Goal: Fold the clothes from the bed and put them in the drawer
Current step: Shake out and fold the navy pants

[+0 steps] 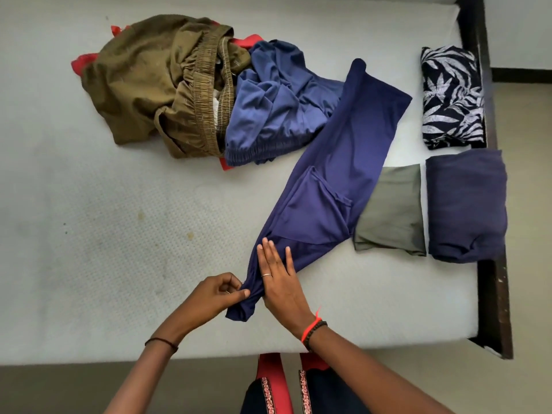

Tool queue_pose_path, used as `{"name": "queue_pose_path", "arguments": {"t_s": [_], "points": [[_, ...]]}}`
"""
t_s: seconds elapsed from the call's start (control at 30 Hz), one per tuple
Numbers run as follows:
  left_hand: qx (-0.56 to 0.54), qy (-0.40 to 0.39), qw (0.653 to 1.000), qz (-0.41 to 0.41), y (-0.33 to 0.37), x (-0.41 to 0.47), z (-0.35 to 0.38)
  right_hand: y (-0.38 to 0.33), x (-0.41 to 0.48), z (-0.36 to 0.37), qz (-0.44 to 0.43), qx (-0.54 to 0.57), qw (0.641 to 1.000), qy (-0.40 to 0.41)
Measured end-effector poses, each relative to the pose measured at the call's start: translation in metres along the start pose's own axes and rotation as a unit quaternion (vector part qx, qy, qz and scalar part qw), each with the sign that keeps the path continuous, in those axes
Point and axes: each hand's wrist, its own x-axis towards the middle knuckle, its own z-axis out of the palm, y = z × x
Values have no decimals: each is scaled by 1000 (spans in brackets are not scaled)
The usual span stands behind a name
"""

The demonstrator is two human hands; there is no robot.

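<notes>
Centrally on the mattress: navy pants, laid flat on a diagonal from 6 o'clock up toward 1 o'clock, narrow end nearest the person, wide end far off. Left hand at 6 o'clock, on the left edge of that narrow end, thumb and forefinger pinching a fold of the cloth, remaining fingers curled in. Right hand just beside it, palm down on the same end, fingers straight and mostly pressed together, little finger slightly apart, ring on one finger.

Touching the pants at their upper left, toward 12 o'clock: blue garment, crumpled, part of a loose pile. Further toward 11 o'clock in that pile: olive pants, elastic waistband up, with red cloth peeking out beneath.

Touching the pants at 3 o'clock: grey-green piece, folded. Just beside it, further right: navy bundle, folded. Beyond both, at 2 o'clock: leaf-print piece, folded, apart from the pants.

Along the right edge of the mattress: dark frame. On the left wrist, black band; on the right wrist, red thread and beads.
</notes>
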Motion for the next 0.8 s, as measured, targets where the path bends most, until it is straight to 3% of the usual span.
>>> {"name": "queue_pose_path", "arguments": {"t_s": [0.27,0.3,0.37,0.43,0.57,0.63,0.7,0.73,0.8], "points": [[127,-152,980,-2,45,5,-20,-3,-32,-1,-13,206,975,-81],[136,-134,981,24,49,8,-20,-5,-38,-4,-17,223,970,-99],[199,-21,971,133,50,23,-18,-12,-48,-8,-19,238,961,-141],[299,39,914,271,46,43,-10,-20,-57,-10,-24,248,951,-184],[543,-76,740,390,29,68,18,-32,-79,-13,-33,297,920,-252],[596,-111,686,402,12,78,21,-34,-89,-20,-23,350,893,-281],[609,-106,681,392,-5,85,16,-30,-94,-25,-1,408,860,-308],[605,-109,696,371,-10,85,14,-27,-94,-31,15,437,842,-315],[554,-110,760,322,-18,82,14,-12,-89,-33,70,489,816,-301]]}}
